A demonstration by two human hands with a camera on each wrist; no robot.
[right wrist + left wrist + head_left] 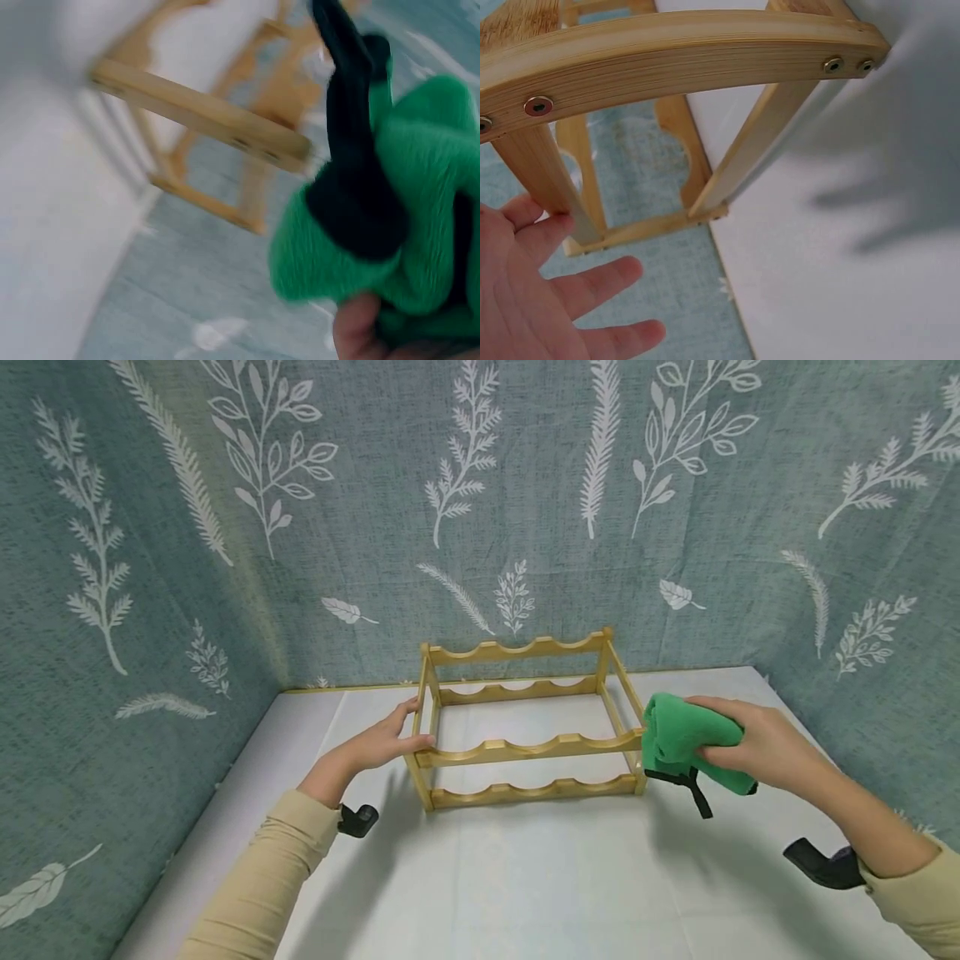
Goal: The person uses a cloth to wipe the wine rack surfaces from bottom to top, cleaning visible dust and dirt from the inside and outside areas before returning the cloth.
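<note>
A wooden wine rack (pixel 525 748) with scalloped rails stands on the white tabletop. At its left end my left hand (pixel 386 739) holds the upper side bar, thumb near the front corner. In the left wrist view, two fingers of the left hand (pixel 532 285) lie against the wood while the other two stretch out past it. My right hand (pixel 768 747) grips a folded green towel (pixel 686 731) with black edging and a black loop, beside the rack's right end. The right wrist view shows the bunched towel (pixel 427 172) close up, hiding most of that hand.
White cloth covers the table (pixel 525 877) around the rack. Behind and on both sides hangs a blue-green curtain (pixel 375 510) with white leaf patterns. Dark wrist-camera mounts (pixel 825 864) stick out below both wrists.
</note>
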